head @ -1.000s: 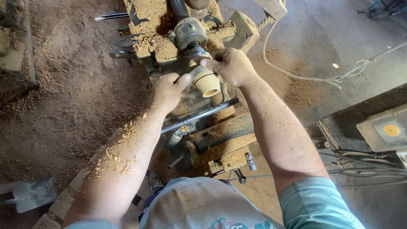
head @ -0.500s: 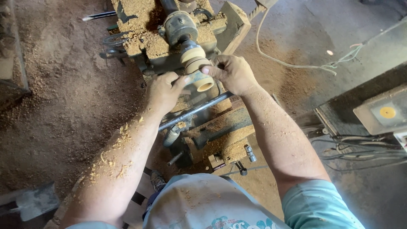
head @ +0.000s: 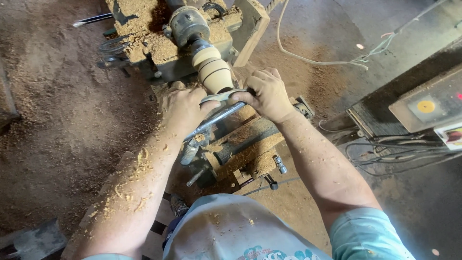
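the pale wood piece (head: 211, 70) sits in the lathe (head: 185, 26) at the bench's far end. both hands pinch a flat metal tool (head: 222, 96) across its near tip: left hand (head: 182, 108) on one end, right hand (head: 267, 94) on the other. half a second ago the fingers cupped the piece itself. sawdust (head: 67, 120) covers the floor left.

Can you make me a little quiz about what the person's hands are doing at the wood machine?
1. True or false: both hands hold the flat metal tool.
2. What does the tool's edge meet: A) white cable, B) pale wooden piece, C) grey box?
3. What coats the left forearm?

Key: 1 true: left hand and right hand each have a grip on it. 2 B. 3 Wood shavings.
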